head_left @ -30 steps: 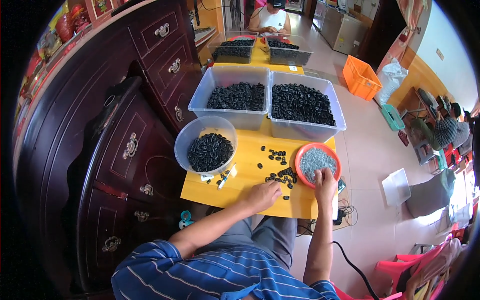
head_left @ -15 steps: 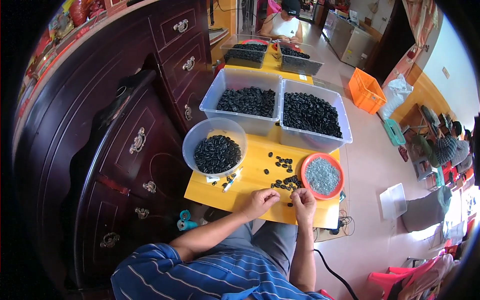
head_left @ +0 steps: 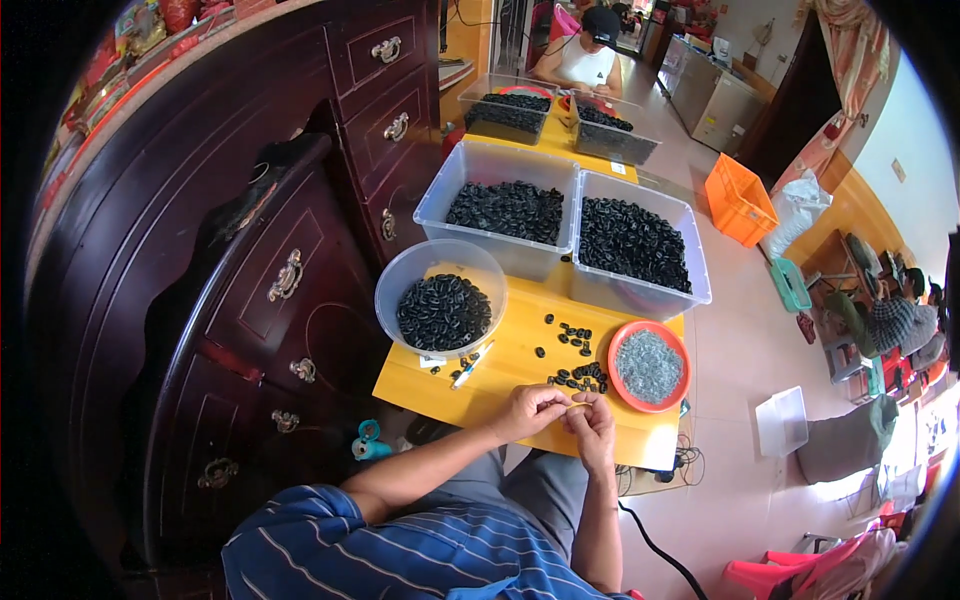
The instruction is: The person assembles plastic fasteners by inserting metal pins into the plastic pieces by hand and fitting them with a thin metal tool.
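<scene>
Over the near edge of the yellow table (head_left: 420, 385), my left hand (head_left: 530, 412) and my right hand (head_left: 592, 430) meet, fingers pinched together. Whatever lies between the fingertips is too small to make out. Just beyond them is a loose cluster of small black oval parts (head_left: 582, 377), and a few more lie farther back. To the right, an orange-red dish (head_left: 684, 378) holds a heap of small silvery-grey pieces (head_left: 648, 366). At left stands a round clear tub (head_left: 388, 300) with many black parts (head_left: 445, 312). A slim white-and-blue tool (head_left: 470, 366) lies beside it.
Two clear rectangular bins (head_left: 437, 205) (head_left: 699, 270) full of black parts stand behind. Across the table sits another person (head_left: 590, 65) with similar bins. A dark wooden cabinet (head_left: 250, 330) lines the left; an orange crate (head_left: 740, 200) sits on the floor at right.
My two hands have come together, fingertips now meeting. The single black part that lay by my right hand no longer shows. The whole view has shifted slightly.
</scene>
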A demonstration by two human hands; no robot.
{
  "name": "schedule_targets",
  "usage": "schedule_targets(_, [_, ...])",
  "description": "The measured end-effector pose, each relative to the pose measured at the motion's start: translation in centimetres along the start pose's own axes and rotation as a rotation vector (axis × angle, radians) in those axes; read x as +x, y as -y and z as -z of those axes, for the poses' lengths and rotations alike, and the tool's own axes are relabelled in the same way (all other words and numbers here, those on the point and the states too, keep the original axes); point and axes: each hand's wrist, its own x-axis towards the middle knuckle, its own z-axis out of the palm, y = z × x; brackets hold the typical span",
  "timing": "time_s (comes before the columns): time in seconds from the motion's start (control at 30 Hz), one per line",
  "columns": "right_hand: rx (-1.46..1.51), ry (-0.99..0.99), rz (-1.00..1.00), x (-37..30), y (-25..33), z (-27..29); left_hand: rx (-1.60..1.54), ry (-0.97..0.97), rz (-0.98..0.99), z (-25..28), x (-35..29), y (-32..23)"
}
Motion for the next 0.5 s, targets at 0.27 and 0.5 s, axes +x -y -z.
schedule_targets(0.27, [0.028,0.129,-0.077,-0.7,2.5,0.7,0.107,0.257,-0.242,1.9,0.9,-2.1])
schedule_targets(0.5, [0.228,0.093,-0.038,-0.5,1.1,0.6,0.147,0.200,-0.241,1.3,0.8,-3.0])
